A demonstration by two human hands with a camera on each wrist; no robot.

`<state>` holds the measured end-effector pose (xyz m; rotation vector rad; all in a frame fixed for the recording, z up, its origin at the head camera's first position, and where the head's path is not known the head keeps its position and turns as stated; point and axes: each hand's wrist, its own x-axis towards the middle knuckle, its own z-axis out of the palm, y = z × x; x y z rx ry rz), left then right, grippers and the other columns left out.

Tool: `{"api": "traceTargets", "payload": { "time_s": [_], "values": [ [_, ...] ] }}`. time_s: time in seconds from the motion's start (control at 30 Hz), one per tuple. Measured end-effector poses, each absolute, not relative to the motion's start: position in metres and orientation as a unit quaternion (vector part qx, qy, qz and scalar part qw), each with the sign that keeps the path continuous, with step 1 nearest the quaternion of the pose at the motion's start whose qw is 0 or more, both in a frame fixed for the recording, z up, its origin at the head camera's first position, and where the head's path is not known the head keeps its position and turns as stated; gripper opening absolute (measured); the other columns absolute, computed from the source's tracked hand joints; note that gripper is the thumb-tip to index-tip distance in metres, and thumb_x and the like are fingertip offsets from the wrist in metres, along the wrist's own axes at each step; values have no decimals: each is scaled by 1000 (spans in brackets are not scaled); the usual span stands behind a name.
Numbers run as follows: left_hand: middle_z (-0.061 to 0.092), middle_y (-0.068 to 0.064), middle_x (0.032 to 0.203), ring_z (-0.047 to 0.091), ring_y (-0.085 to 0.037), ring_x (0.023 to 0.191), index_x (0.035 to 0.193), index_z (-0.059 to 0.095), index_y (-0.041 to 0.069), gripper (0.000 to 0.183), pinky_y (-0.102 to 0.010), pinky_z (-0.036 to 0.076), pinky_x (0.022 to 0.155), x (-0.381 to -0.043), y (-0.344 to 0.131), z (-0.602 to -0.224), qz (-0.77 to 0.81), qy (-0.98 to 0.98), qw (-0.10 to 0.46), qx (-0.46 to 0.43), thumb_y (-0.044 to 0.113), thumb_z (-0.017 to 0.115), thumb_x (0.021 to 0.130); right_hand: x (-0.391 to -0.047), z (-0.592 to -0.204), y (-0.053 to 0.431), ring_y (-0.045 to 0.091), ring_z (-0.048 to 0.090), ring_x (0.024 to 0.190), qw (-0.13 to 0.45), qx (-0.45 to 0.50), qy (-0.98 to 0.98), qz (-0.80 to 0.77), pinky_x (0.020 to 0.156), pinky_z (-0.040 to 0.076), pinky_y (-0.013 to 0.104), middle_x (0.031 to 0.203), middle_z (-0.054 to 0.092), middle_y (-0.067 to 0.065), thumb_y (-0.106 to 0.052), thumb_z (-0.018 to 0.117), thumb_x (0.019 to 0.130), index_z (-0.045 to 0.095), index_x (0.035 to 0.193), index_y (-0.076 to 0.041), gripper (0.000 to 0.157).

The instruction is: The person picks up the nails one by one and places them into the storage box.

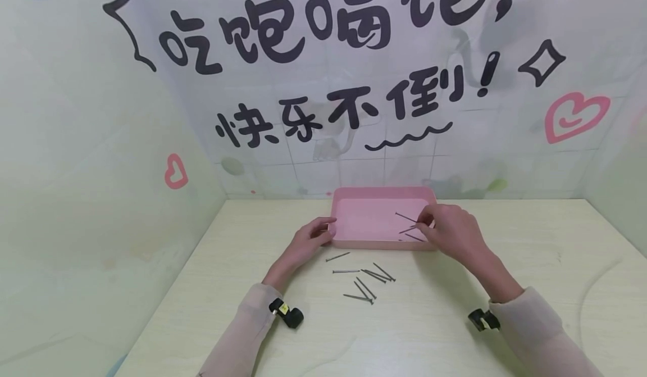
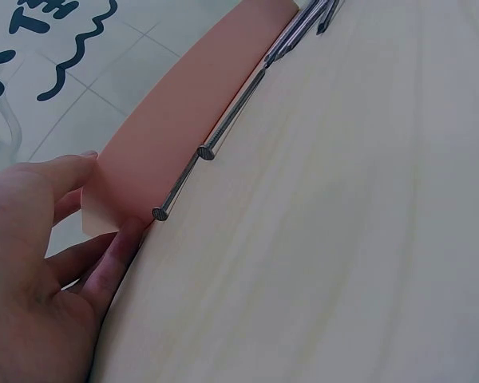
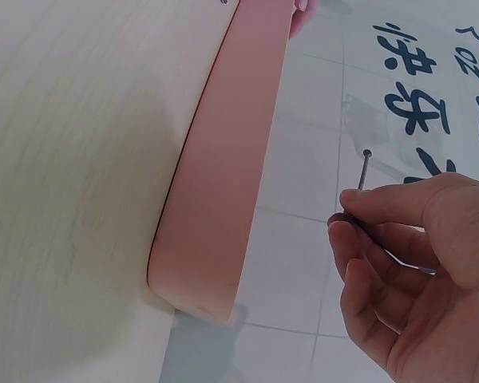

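My left hand (image 1: 313, 235) grips the left front corner of a shallow pink tray (image 1: 384, 244); in the left wrist view its fingers (image 2: 118, 255) curl at the tray's end. Over the tray's right side, my right hand (image 1: 452, 230) pinches a thin steel nail (image 3: 363, 171) between thumb and fingertips. The nail's head end sticks out past the fingertips, and its middle is hidden by the hand. Inside the tray, below the right hand, other dark nails (image 1: 414, 237) lie near the front right corner, partly covered by the hand.
Several loose nails (image 1: 374, 276) lie scattered on the pale wooden table (image 1: 212, 287) in front of the tray. A wall sheet (image 1: 273, 169) with dark lettering rises close behind the tray, with side panels left and right. Small black cameras (image 1: 287, 313) sit on both wrists.
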<state>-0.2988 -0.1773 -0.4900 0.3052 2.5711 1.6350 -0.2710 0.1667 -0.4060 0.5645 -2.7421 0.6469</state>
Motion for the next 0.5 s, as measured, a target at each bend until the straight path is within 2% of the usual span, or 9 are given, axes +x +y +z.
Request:
{"api": "traceTargets", "payload": {
  "time_s": [0.5],
  "values": [
    [62, -11, 146, 65, -25, 126, 147, 57, 21, 44, -38, 57, 105, -299, -178, -490, 534, 838, 41, 104, 31, 63, 104, -271, -406, 166, 13, 55, 60, 127, 188, -948, 222, 48, 39, 27, 80, 75, 2, -13, 73, 91, 78, 94, -7, 8]
  ]
}}
